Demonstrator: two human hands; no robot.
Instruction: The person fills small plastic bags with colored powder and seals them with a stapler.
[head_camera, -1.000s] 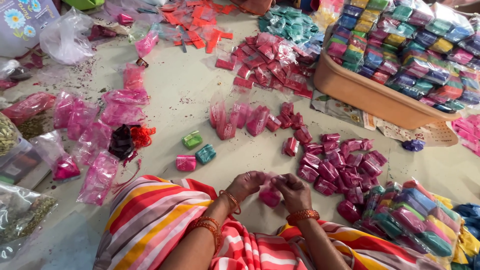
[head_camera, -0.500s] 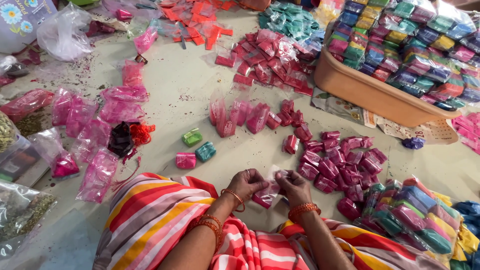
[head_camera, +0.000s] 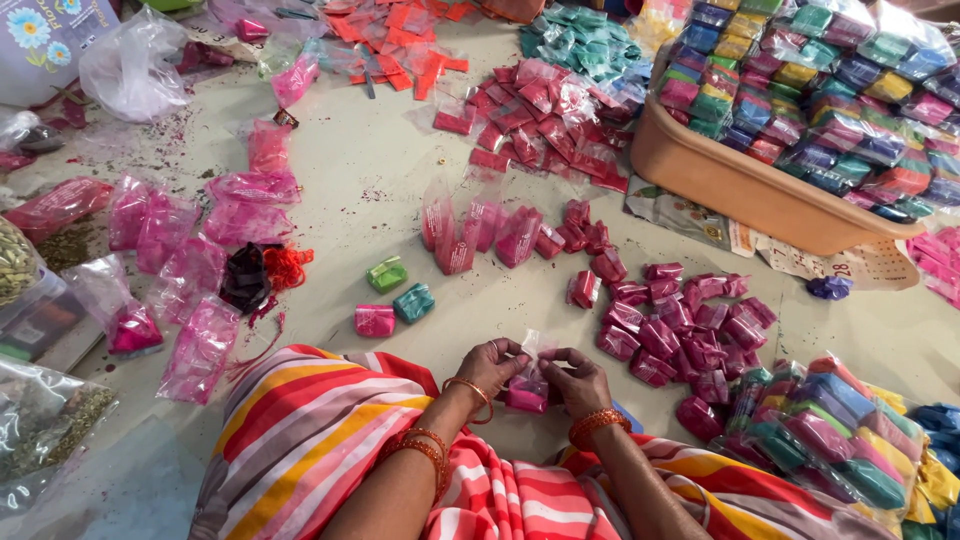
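1. Both hands meet low in the centre of the view, just above the person's striped lap. The left hand (head_camera: 492, 365) and the right hand (head_camera: 577, 378) each pinch the top of one small clear packet (head_camera: 527, 390) with pink powder in its bottom; fingers of both are closed on its upper edge.
2. The packet hangs upright between the hands, its open, empty end up and the pink fill down, so its long axis runs roughly top to bottom in the view.
3. To the right of the hands lies a heap of folded magenta packets (head_camera: 680, 320), near but not touching them. Further right, a pile of multicoloured bundles (head_camera: 820, 430) sits at the edge of the lap.
4. To the left, three small packets lie apart on the floor: a green one (head_camera: 386, 274), a teal one (head_camera: 413, 302) and a pink one (head_camera: 374, 320).
5. Beyond them, loose pink bags (head_camera: 200, 240) lie spread out, and a dark tangle with red thread (head_camera: 262, 275) lies among them.
6. At upper right an orange tub (head_camera: 740, 185) holds stacked coloured packets; printed paper (head_camera: 700, 220) lies tucked under its near rim.
7. Nothing lies between the hands and the camera, but the fingers cover the packet's mouth, so I cannot tell whether it is sealed.
8. The tub and the far piles are cut off by the frame's edge.
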